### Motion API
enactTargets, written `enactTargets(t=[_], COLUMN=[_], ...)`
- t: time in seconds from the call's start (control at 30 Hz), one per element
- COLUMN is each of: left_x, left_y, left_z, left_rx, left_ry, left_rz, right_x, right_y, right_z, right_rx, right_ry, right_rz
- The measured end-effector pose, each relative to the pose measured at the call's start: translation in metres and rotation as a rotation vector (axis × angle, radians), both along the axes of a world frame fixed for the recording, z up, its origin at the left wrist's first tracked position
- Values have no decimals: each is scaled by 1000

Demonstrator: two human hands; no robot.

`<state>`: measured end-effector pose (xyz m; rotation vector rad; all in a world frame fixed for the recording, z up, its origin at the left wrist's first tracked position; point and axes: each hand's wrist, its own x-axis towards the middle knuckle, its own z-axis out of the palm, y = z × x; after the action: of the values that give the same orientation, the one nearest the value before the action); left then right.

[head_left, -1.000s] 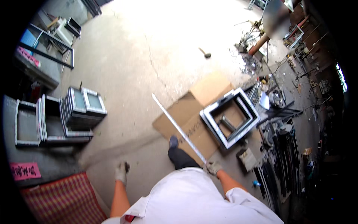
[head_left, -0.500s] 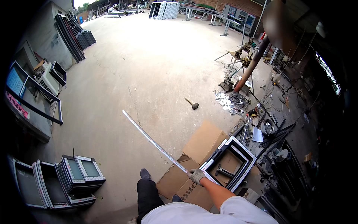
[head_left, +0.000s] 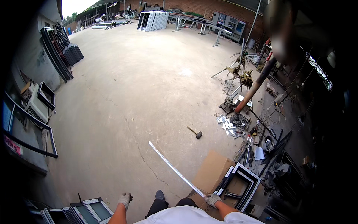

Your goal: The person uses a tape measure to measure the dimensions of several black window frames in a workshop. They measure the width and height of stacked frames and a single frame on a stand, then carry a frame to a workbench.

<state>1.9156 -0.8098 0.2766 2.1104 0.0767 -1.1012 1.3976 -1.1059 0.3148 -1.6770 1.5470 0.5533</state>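
Note:
My right hand [head_left: 213, 199], in a pale work glove, is closed around the near end of a tape measure. Its white blade [head_left: 175, 170] stretches from the hand forward and left over the concrete floor; the case is hidden in my grip. Beside this hand, a stack of black-and-white window frames [head_left: 249, 175] rests partly on a flattened cardboard box [head_left: 212, 170]. My left hand [head_left: 125, 200], also gloved, is in the air at lower left. Its fingers are loosely bent, with nothing visible in them. Nearest to it are small glazed window sashes [head_left: 97, 209].
A mallet [head_left: 195, 132] lies on the floor ahead. To the right are metal scraps [head_left: 228, 126], coiled cable [head_left: 240, 121] and a slanted rusty post [head_left: 255, 86]. Dark frames [head_left: 56, 52] lean on the left wall. White-wrapped frames [head_left: 153, 21] stand far ahead.
My left hand has risen into fuller view at lower left. The view has tilted up, so floor items sit lower. The tape's far end now appears farther right, and my right hand still grips the tape measure.

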Motion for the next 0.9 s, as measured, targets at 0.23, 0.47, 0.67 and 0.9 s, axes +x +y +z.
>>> enactTargets(t=[0.23, 0.47, 0.67, 0.9], left_x=[127, 118, 166, 268], left_y=[-227, -310, -371, -600], left_z=[90, 12, 8, 8], left_rx=[-277, 43, 284, 76], left_ry=[-73, 82, 91, 183], left_rz=[-6, -306, -166, 86], right_x=[98, 134, 196, 332], right_y=[-103, -203, -392, -680], right_z=[15, -55, -53, -14], right_rx=[-43, 80, 243, -70], right_ry=[-199, -128, -56, -150], right_rz=[-364, -517, -592, -350])
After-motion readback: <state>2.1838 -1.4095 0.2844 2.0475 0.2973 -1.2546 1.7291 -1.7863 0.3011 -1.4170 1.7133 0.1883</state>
